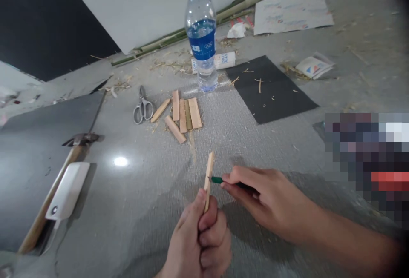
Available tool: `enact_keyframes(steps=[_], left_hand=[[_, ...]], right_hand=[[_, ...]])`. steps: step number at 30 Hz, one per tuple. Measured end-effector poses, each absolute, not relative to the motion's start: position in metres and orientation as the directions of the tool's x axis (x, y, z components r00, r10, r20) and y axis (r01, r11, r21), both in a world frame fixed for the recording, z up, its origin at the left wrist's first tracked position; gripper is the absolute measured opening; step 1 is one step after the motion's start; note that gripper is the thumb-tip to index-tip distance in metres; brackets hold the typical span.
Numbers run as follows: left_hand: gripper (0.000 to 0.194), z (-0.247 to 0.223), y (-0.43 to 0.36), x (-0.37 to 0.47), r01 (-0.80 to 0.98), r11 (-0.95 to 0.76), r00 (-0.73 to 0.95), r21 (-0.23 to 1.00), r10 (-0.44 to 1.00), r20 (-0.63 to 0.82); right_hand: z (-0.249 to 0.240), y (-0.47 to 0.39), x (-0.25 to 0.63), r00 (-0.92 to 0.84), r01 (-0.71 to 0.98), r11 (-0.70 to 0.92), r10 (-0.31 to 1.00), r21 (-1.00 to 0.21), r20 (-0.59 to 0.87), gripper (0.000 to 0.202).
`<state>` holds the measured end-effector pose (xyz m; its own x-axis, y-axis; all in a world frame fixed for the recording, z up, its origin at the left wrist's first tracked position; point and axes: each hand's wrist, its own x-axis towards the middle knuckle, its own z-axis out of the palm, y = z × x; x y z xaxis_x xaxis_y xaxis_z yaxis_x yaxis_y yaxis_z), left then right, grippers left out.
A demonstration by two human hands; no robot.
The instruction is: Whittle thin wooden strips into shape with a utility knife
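Observation:
A slim, pale wooden strip (209,169) stands up out of my left hand (204,231), whose fingers are wrapped round its lower part. My right hand (258,193) pinches a thin green tool (217,179). The tool's tip is at the right side of the strip, just above my left thumb. Beyond my hands, several short wooden pieces (195,113) lie grouped on the grey surface (153,193), with one pointed piece (160,110) among them at the left.
Grey-handled scissors (143,107) lie left of the wooden pieces. An upright water bottle (202,35) stands behind them. A hammer (60,176) and a white power bank (68,190) lie at the left. A black sheet (271,95) with shavings is at the right.

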<state>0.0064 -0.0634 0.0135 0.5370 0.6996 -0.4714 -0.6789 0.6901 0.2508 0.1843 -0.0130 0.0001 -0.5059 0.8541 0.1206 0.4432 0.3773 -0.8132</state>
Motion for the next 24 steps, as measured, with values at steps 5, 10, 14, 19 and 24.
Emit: enact_keyframes(steps=[5,10,14,19,24], left_hand=[[0.054,0.004,-0.088,0.024,-0.816,0.560,0.434,0.142,0.756,-0.491],[0.051,-0.009,-0.104,0.030,-0.863,0.503,0.413,0.051,0.760,-0.501],[0.050,-0.012,-0.106,0.030,-0.874,0.486,0.414,0.017,0.763,-0.497],[0.049,-0.010,-0.101,0.029,-0.892,0.448,0.416,-0.058,0.765,-0.491],[0.055,-0.010,-0.100,0.033,-0.874,0.480,0.449,-0.071,0.745,-0.493]], right_hand=[[0.013,-0.016,0.185,-0.579,0.524,0.316,0.813,-0.791,-0.059,0.016],[0.019,-0.015,0.184,-0.611,0.589,0.290,0.771,-0.754,-0.180,0.024],[0.021,-0.014,0.180,-0.591,0.640,0.257,0.767,-0.724,-0.250,0.028],[0.025,-0.019,0.171,-0.554,0.689,0.276,0.797,-0.670,-0.241,0.024],[0.022,-0.011,0.169,-0.509,0.764,0.357,0.846,-0.538,-0.161,0.025]])
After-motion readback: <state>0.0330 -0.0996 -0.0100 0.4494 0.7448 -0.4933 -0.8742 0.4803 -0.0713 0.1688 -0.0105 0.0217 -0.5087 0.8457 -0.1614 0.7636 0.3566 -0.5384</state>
